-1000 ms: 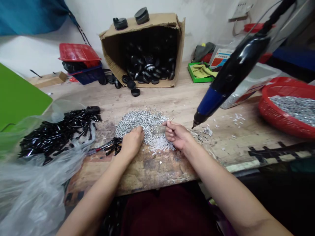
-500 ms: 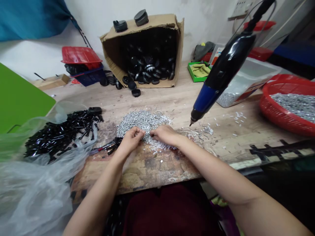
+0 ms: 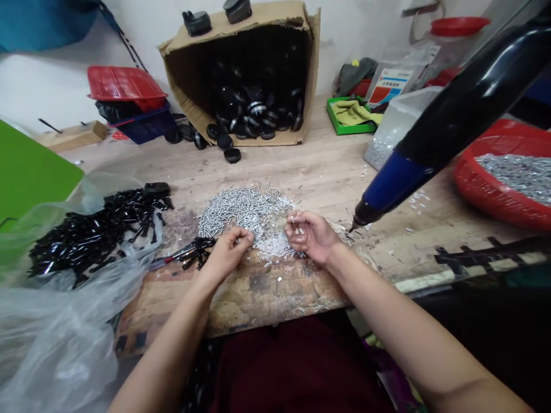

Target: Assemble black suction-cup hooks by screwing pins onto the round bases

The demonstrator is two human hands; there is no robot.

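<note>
A heap of small silver screws (image 3: pixel 245 209) lies on the wooden bench (image 3: pixel 301 172), with small white plastic bits (image 3: pixel 275 248) at its near edge. My left hand (image 3: pixel 227 252) rests at the heap's near left side, fingers pinched together on something I cannot make out. My right hand (image 3: pixel 310 234) is at the heap's right side, palm turned up and fingers curled round several small white bits. Some black pieces and a red-handled tool (image 3: pixel 189 255) lie just left of my left hand.
A hanging blue-and-black electric screwdriver (image 3: pixel 434 137) points down right of my right hand. Black plastic parts (image 3: pixel 90 229) lie on a clear bag at left. A tipped cardboard box (image 3: pixel 249 74) of black round parts stands behind. A red basket (image 3: pixel 508 183) of screws is at right.
My right hand has drawn back to the right from my left hand and turned palm up with white bits in it. The hanging screwdriver has swung closer and to the right.
</note>
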